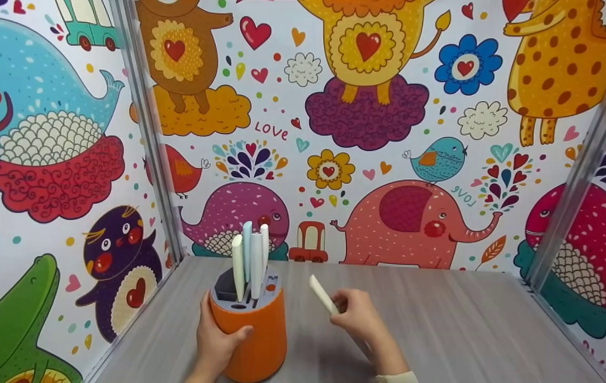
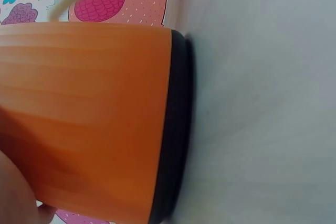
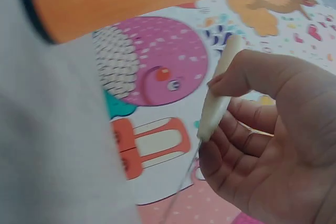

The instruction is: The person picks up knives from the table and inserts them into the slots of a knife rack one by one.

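An orange knife block (image 1: 263, 340) with a grey slotted top stands upright on the table. My left hand (image 1: 213, 340) grips its left side, thumb across the front. Several handles, pale green, light blue and white, rise from its slots. To the right of the block, my right hand (image 1: 360, 318) pinches a knife (image 3: 214, 109) by its cream handle between thumb and fingers. In the right wrist view its thin blade (image 3: 181, 184) extends below the handle, away from the block. The left wrist view shows the block's black base (image 2: 176, 129) against the tabletop.
The grey wood-look table (image 1: 452, 324) spreads beneath both hands. Panels printed with cartoon animals (image 1: 398, 223) enclose it at the back and both sides, with metal corner posts (image 1: 159, 138) between them.
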`<state>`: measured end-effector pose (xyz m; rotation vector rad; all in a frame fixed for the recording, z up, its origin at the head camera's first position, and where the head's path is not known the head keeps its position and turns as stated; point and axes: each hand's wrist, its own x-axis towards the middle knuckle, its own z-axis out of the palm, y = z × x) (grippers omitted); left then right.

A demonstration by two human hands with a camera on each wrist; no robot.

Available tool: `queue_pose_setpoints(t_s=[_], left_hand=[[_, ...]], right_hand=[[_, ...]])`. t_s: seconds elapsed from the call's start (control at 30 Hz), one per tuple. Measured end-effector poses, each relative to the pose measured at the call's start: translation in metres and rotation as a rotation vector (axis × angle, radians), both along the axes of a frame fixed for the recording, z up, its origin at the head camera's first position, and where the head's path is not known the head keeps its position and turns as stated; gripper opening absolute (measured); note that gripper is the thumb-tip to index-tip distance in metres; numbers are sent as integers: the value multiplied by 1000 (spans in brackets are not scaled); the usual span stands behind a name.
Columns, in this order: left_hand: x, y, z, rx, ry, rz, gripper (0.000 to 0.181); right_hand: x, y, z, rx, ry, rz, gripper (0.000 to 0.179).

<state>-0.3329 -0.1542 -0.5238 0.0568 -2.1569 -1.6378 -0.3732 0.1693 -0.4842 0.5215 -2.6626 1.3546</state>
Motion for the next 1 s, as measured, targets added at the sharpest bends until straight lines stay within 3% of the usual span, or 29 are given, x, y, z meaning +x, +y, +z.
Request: queue_pose_setpoints(t_s=[0.2, 0.43, 0.63, 0.73, 0.87, 1.0], left_hand=[[-1, -1, 0, -11, 15, 8, 117], [0, -1, -1, 36, 24, -9, 116], [3, 3, -4, 72, 146, -19, 94], [8, 9, 0, 107, 213, 41, 76], [14, 16, 12, 117, 301, 167, 62], [21, 18, 26, 1, 490, 255, 57]], right_hand=[[7, 6, 13, -172, 76, 24, 25], [13, 3, 16, -373, 61, 73, 25], [20, -10, 18, -475, 69, 145, 27], [25, -19, 21, -507, 43, 175, 31], [32, -34, 27, -524, 8, 216, 34], [42, -50, 32, -532, -7, 270, 31]])
